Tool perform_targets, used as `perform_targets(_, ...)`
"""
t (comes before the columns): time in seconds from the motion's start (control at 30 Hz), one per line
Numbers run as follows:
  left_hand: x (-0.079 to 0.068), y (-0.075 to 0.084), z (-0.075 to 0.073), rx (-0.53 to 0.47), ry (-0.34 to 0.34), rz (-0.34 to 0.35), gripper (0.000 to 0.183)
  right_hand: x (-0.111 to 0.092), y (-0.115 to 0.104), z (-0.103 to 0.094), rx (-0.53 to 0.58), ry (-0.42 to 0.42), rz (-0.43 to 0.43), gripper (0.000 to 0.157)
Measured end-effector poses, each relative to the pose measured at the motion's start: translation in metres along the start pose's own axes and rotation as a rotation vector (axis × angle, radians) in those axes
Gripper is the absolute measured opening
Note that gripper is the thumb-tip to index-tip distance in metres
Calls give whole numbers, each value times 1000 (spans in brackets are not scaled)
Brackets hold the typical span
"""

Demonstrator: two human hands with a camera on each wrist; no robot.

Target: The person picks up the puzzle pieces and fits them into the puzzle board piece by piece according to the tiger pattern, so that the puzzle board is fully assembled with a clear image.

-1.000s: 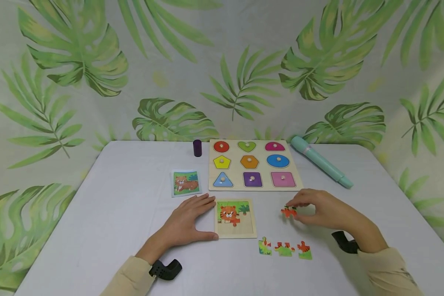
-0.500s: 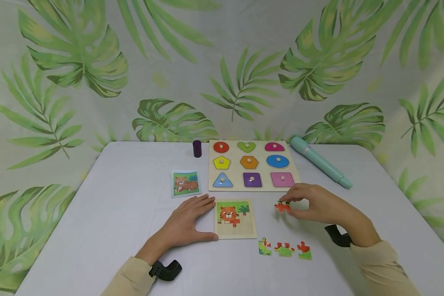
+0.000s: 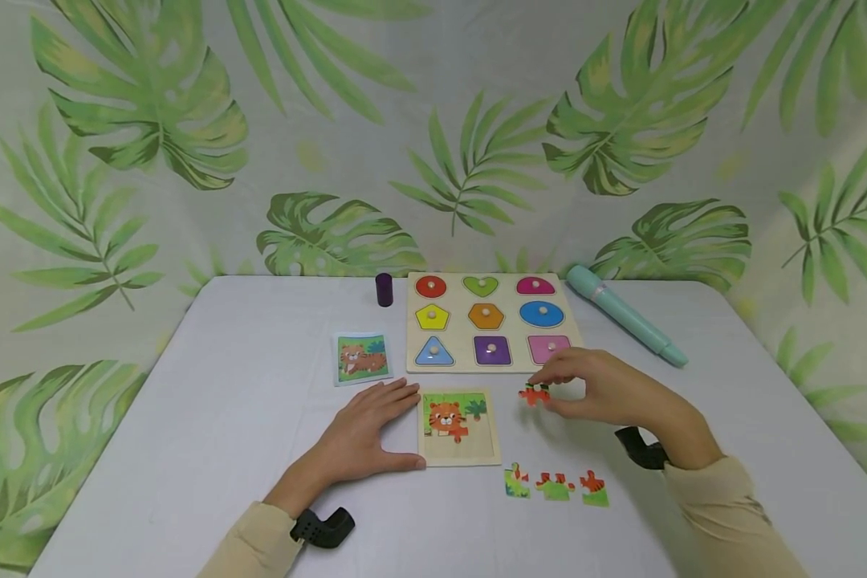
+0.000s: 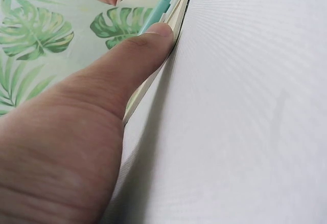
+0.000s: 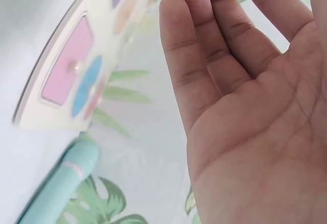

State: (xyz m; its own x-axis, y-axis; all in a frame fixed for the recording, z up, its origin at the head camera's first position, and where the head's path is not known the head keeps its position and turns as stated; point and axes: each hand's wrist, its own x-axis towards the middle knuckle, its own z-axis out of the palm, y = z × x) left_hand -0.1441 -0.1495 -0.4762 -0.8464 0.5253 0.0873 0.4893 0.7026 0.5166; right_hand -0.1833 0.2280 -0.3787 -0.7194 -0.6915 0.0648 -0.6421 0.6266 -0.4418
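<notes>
The left hand rests on the table with its fingers spread. Its fingertips and thumb touch the left side of a small wooden puzzle tray. Inside that tray, joined pieces show a tiger's head and greenery; bare wood shows at the lower right. Above the table, right of the tray, the right hand pinches a red-orange jigsaw piece between thumb and fingertips. The right wrist view shows the palm and fingers but not the piece. Three loose jigsaw pieces, including a green one, lie below right of the tray.
Behind stands a wooden shape board with knobbed coloured shapes. A tiger picture card lies to its left, near a dark purple cylinder. At the back right lies a teal, pen-like tube. Leaf-printed cloth hangs behind the table.
The right hand has moved left and slightly away from the person, carrying the jigsaw piece closer to the tray. The left hand, tray and loose pieces have stayed put.
</notes>
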Motion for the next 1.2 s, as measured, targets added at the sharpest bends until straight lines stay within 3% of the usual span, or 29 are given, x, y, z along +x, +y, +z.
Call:
perform_targets(0.33, 0, -1, -1, -1, -5, 6, 95, 16, -11, -3, 12, -25, 0, 30)
perform_targets(0.6, 0, -1, -2, 0, -8, 4, 95, 25, -15, 4, 14, 11, -44, 30)
perform_targets(1.2, 0, -3, 0, 4, -2, 7, 96, 21, -15, 18, 47, 55, -78, 32)
